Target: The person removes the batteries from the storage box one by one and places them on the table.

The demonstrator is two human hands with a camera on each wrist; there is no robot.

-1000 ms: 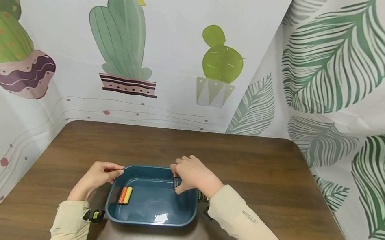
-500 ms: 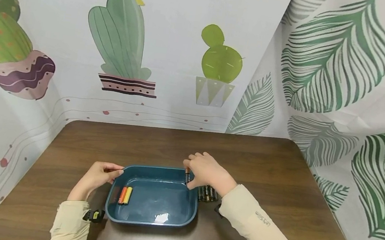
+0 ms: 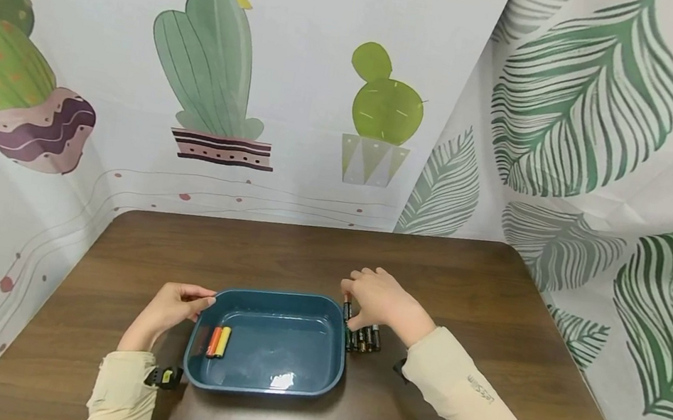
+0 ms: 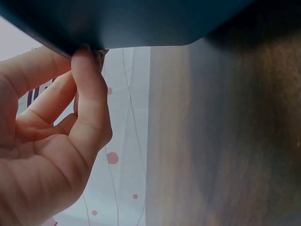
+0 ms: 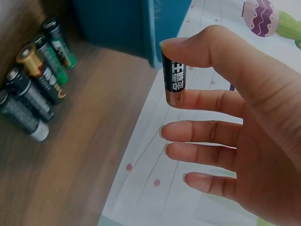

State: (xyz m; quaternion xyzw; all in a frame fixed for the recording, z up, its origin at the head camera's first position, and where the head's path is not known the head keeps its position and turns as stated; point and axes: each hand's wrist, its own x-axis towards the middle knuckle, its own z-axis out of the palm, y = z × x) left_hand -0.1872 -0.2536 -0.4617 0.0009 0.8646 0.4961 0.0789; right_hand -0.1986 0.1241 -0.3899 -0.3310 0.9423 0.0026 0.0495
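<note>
Right hand (image 3: 388,305) has swung off the tray (image 3: 267,354), toward the table's (image 3: 463,274) right edge; you're now just outside the tray's right wall. You pinch a dark battery (image 5: 175,75) between thumb and forefinger, other fingers extended, by the battery row (image 5: 41,70); hard to tell whether its end touches the table. Your left hand (image 3: 170,306) pinches the tray's far-left corner, same as before. Tray sits well short of the table's far edge, nearer its left edge. Orange-red battery (image 3: 214,341) and yellow battery (image 3: 223,342) lie inside, side by side, near the tray's left wall.
</note>
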